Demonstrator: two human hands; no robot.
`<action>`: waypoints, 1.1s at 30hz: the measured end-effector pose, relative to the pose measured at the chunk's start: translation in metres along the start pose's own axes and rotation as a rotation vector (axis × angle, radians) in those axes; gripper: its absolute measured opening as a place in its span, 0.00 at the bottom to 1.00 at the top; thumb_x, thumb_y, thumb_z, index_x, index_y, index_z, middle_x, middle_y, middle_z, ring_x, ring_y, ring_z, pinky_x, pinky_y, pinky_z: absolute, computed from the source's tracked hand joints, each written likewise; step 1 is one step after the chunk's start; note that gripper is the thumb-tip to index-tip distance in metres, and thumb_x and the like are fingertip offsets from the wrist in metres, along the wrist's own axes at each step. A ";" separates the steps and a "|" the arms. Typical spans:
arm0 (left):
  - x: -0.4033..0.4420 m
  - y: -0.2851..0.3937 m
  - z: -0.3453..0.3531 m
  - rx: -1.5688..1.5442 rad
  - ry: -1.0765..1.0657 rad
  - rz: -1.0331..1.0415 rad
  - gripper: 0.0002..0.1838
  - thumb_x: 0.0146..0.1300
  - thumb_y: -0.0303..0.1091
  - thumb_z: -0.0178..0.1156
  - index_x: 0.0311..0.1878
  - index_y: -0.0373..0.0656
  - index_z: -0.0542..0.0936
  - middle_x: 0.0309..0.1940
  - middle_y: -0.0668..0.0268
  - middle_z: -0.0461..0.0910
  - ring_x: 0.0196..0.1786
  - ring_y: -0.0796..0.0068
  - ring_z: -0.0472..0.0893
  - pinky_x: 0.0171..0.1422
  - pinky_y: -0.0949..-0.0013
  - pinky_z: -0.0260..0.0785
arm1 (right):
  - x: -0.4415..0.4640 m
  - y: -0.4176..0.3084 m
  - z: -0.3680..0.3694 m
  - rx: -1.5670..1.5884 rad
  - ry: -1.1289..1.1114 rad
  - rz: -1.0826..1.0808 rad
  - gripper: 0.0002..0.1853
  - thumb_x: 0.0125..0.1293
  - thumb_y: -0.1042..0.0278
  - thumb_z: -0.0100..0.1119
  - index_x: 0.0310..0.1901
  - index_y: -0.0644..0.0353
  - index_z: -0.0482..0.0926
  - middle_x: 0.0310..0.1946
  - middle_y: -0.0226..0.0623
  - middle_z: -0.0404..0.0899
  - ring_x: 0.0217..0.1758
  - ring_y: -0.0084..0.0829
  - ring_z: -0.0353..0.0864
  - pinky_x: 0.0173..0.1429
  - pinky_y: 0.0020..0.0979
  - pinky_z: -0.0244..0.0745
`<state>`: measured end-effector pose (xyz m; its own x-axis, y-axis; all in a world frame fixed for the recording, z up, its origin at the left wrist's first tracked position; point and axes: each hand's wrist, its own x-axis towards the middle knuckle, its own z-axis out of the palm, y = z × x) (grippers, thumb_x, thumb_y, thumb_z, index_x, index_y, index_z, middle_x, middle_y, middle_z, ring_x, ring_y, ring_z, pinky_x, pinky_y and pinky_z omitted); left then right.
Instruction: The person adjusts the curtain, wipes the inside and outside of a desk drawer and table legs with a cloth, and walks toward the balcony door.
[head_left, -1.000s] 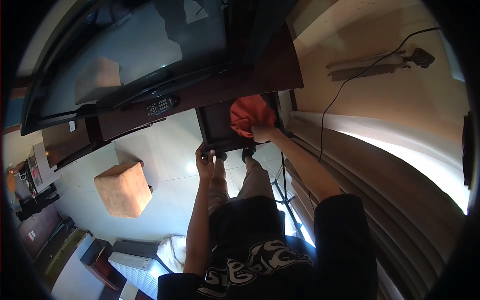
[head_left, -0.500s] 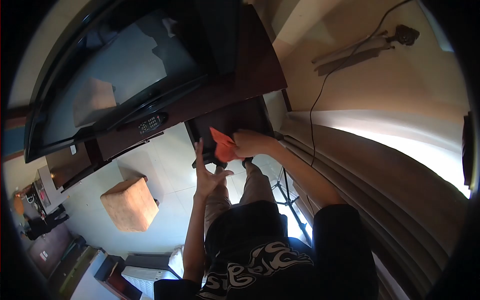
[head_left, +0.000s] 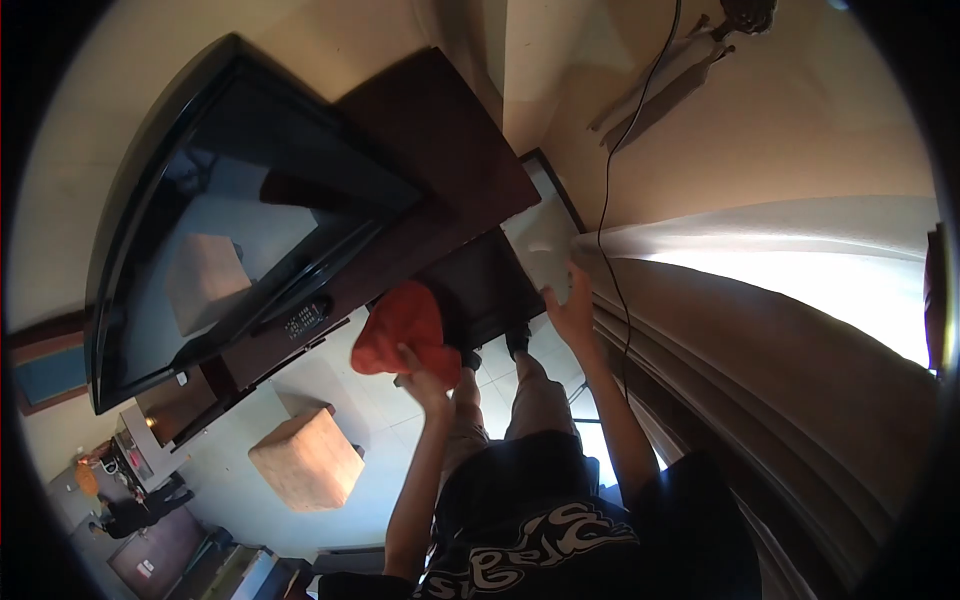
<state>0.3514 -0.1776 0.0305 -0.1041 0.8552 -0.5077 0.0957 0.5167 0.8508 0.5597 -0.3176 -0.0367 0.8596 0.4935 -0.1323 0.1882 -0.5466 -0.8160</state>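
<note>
A red cloth (head_left: 405,330) hangs spread out from my left hand (head_left: 428,385), whose fingers are closed on its lower edge. It is over the left side of a dark pulled-out drawer (head_left: 490,285) below the brown TV cabinet (head_left: 440,150). My right hand (head_left: 572,312) is to the right of the drawer with thumb and fingers apart, holding nothing. Whether it touches the drawer's edge I cannot tell.
A large TV (head_left: 250,240) stands on the cabinet, with a remote control (head_left: 307,318) in front of it. A tan cube stool (head_left: 308,458) is on the tiled floor. Curtains (head_left: 760,370) and a hanging black cable (head_left: 602,235) are at my right.
The red cloth has passed from my right hand to my left and is more spread out. My right hand has moved right, off the cloth. The view has shifted.
</note>
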 end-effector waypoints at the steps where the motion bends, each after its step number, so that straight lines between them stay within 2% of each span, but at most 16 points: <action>1: 0.008 -0.021 0.013 0.017 0.014 -0.111 0.30 0.72 0.54 0.55 0.58 0.31 0.74 0.52 0.54 0.79 0.47 0.66 0.80 0.48 0.62 0.75 | -0.007 0.016 0.006 0.011 0.037 0.092 0.38 0.61 0.63 0.66 0.70 0.64 0.59 0.62 0.59 0.67 0.65 0.53 0.69 0.69 0.43 0.63; 2: 0.014 -0.040 0.029 0.034 0.030 -0.223 0.31 0.72 0.53 0.55 0.61 0.31 0.72 0.54 0.53 0.78 0.50 0.65 0.78 0.50 0.59 0.74 | -0.015 0.033 0.018 0.058 0.028 0.152 0.41 0.61 0.63 0.66 0.71 0.64 0.55 0.64 0.59 0.65 0.66 0.52 0.69 0.69 0.43 0.63; 3: 0.009 -0.048 0.050 0.090 -0.059 -0.098 0.34 0.69 0.56 0.57 0.61 0.31 0.71 0.55 0.55 0.77 0.51 0.63 0.75 0.56 0.58 0.68 | -0.023 0.049 0.031 0.103 0.018 0.211 0.43 0.62 0.62 0.65 0.73 0.64 0.51 0.66 0.59 0.63 0.67 0.51 0.68 0.70 0.42 0.62; 6: 0.048 -0.093 0.115 0.008 -0.280 -0.263 0.26 0.69 0.52 0.57 0.57 0.37 0.74 0.53 0.63 0.74 0.51 0.71 0.71 0.60 0.70 0.61 | -0.034 0.040 0.038 0.356 -0.062 0.501 0.46 0.64 0.61 0.63 0.75 0.65 0.44 0.67 0.56 0.63 0.69 0.45 0.67 0.71 0.39 0.60; 7: 0.067 -0.114 0.136 -0.099 -0.331 -0.244 0.21 0.67 0.49 0.60 0.51 0.41 0.78 0.47 0.70 0.74 0.46 0.78 0.71 0.53 0.73 0.63 | -0.036 0.031 0.041 0.459 -0.100 0.618 0.47 0.65 0.61 0.63 0.76 0.65 0.43 0.67 0.55 0.64 0.69 0.43 0.67 0.72 0.37 0.59; 9: 0.117 -0.152 0.169 -0.224 -0.528 -0.301 0.16 0.66 0.44 0.59 0.49 0.43 0.77 0.49 0.71 0.73 0.49 0.79 0.70 0.56 0.73 0.63 | -0.041 0.044 0.056 0.552 -0.108 0.644 0.44 0.67 0.62 0.60 0.75 0.66 0.44 0.63 0.50 0.68 0.64 0.39 0.70 0.68 0.32 0.65; 11: 0.135 -0.162 0.194 -0.257 -0.611 -0.187 0.12 0.64 0.40 0.58 0.46 0.45 0.76 0.47 0.72 0.73 0.49 0.80 0.71 0.56 0.73 0.63 | -0.036 0.030 0.050 0.643 -0.170 0.714 0.41 0.67 0.65 0.56 0.74 0.63 0.44 0.51 0.42 0.73 0.47 0.30 0.77 0.55 0.26 0.76; 13: 0.129 -0.147 0.214 -0.194 -0.588 0.096 0.08 0.61 0.37 0.56 0.42 0.47 0.76 0.42 0.72 0.74 0.46 0.81 0.72 0.54 0.72 0.64 | -0.034 0.021 0.049 0.702 -0.140 0.739 0.40 0.67 0.67 0.56 0.74 0.61 0.44 0.47 0.40 0.73 0.40 0.26 0.77 0.47 0.26 0.78; 14: 0.123 -0.143 0.216 -0.187 -0.588 0.064 0.07 0.61 0.37 0.55 0.39 0.47 0.74 0.38 0.73 0.73 0.41 0.81 0.73 0.48 0.73 0.64 | -0.033 0.018 0.048 0.730 -0.126 0.753 0.40 0.67 0.67 0.55 0.74 0.60 0.44 0.45 0.39 0.73 0.37 0.25 0.76 0.44 0.27 0.80; 17: 0.113 -0.132 0.208 -0.083 -0.647 -0.053 0.07 0.61 0.39 0.53 0.32 0.47 0.72 0.25 0.73 0.71 0.27 0.81 0.72 0.30 0.73 0.63 | -0.030 0.014 0.042 0.737 -0.191 0.758 0.39 0.69 0.69 0.53 0.75 0.54 0.43 0.47 0.39 0.67 0.47 0.29 0.73 0.53 0.38 0.83; 20: 0.113 -0.125 0.188 0.132 -0.785 -0.146 0.11 0.62 0.43 0.51 0.29 0.46 0.71 0.18 0.72 0.70 0.16 0.81 0.67 0.18 0.74 0.54 | -0.031 0.018 0.046 0.718 -0.213 0.770 0.39 0.69 0.69 0.52 0.75 0.56 0.42 0.51 0.41 0.67 0.49 0.30 0.74 0.54 0.39 0.83; 24: 0.110 -0.144 0.154 0.448 -0.968 -0.183 0.15 0.63 0.46 0.49 0.29 0.45 0.72 0.19 0.66 0.74 0.16 0.76 0.70 0.17 0.70 0.55 | -0.035 0.029 0.059 0.697 -0.101 0.695 0.40 0.67 0.69 0.55 0.74 0.59 0.42 0.43 0.38 0.73 0.35 0.24 0.76 0.34 0.27 0.77; 26: 0.103 -0.143 0.137 0.661 -1.066 0.019 0.17 0.63 0.46 0.48 0.29 0.42 0.73 0.21 0.62 0.76 0.20 0.68 0.74 0.23 0.64 0.62 | -0.035 0.029 0.061 0.771 -0.071 0.698 0.39 0.68 0.69 0.55 0.74 0.58 0.43 0.42 0.37 0.73 0.34 0.23 0.75 0.33 0.25 0.75; 28: 0.084 -0.136 0.121 0.880 -1.111 0.467 0.18 0.64 0.45 0.47 0.30 0.39 0.74 0.23 0.58 0.78 0.26 0.59 0.78 0.32 0.56 0.69 | -0.032 0.028 0.061 0.751 -0.076 0.717 0.39 0.68 0.70 0.54 0.74 0.56 0.43 0.43 0.36 0.72 0.34 0.23 0.74 0.33 0.25 0.75; 31: 0.069 -0.137 0.096 0.882 -1.155 0.768 0.19 0.64 0.43 0.47 0.32 0.34 0.76 0.28 0.52 0.80 0.36 0.48 0.80 0.46 0.48 0.70 | -0.032 0.026 0.053 0.730 -0.125 0.742 0.39 0.68 0.70 0.54 0.74 0.54 0.43 0.44 0.36 0.72 0.36 0.22 0.74 0.33 0.25 0.75; 33: 0.077 -0.124 0.090 1.139 -1.310 0.737 0.17 0.63 0.41 0.47 0.34 0.35 0.78 0.32 0.51 0.82 0.38 0.47 0.81 0.46 0.49 0.71 | -0.032 0.026 0.051 0.723 -0.143 0.749 0.38 0.68 0.70 0.54 0.74 0.53 0.43 0.45 0.36 0.71 0.37 0.22 0.74 0.33 0.25 0.75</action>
<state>0.4201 -0.1727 -0.1264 0.9252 0.0908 -0.3684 0.3436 -0.6126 0.7118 0.5126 -0.3131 -0.0826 0.5661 0.2977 -0.7687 -0.7374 -0.2340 -0.6337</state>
